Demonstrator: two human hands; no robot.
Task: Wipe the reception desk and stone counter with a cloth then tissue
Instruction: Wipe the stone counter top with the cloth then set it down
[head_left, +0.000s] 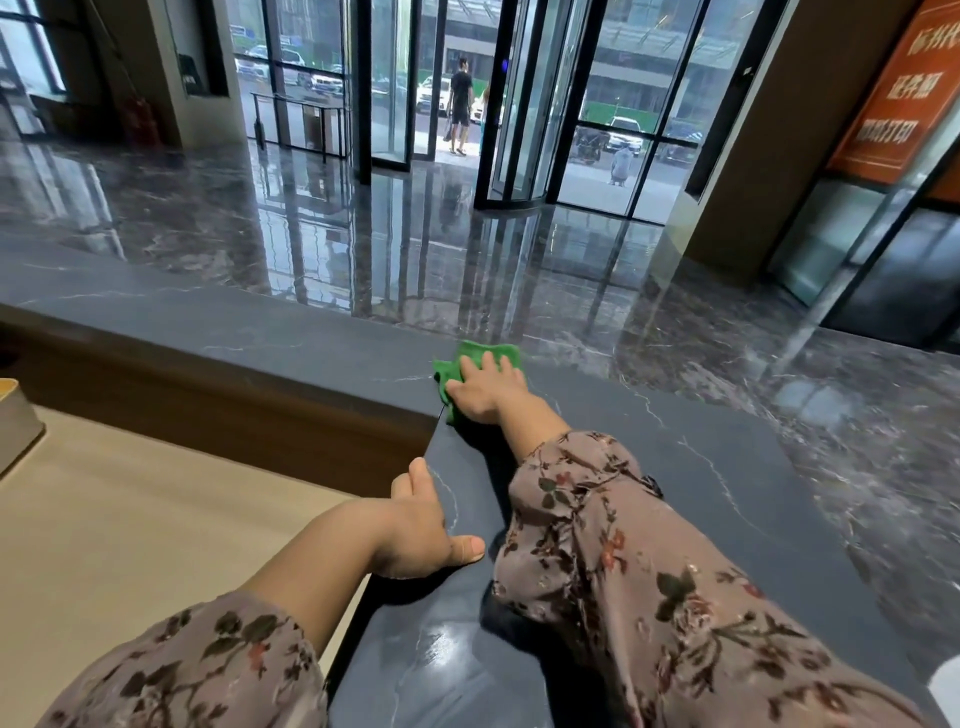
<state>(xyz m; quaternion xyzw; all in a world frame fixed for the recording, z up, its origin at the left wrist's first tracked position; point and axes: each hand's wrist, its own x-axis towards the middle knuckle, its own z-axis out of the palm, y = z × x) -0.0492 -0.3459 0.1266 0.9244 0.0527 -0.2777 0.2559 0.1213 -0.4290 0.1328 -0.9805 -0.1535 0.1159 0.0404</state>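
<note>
grey-black polished marble lobby floor (234, 208) fills the upper half of the head view and runs back to glass doors and a revolving door. in front of it, a dark grey stone counter with thin white veins (701, 467) bends in an l shape, one run going off to the left and one coming toward the camera. below and left of it lies a lower beige desk surface (156, 519), joined to the counter by a brown wooden upstand (234, 395).

two arms in floral sleeves reach forward. the right hand (485, 392) lies flat with its fingers spread and straight, pressing down on a crumpled green cloth (480, 349). the cloth sits on the counter at the inner corner where the two runs meet, and reaches almost to the far edge. the left hand (421, 530) rests on the counter's inner edge, nearer the camera, with thumb and forefinger lying straight on the stone and holding nothing. its other fingers are hidden past the edge.

as a judgement, the task is in its cloth stage on the stone counter. a wet-looking sheen on the near part of the counter suggests that stretch has been wiped, while the left run looks dull and probably remains. no tissue is in sight, so the tissue pass seems yet to come. whether the lower desk has been wiped cannot be told.
</note>
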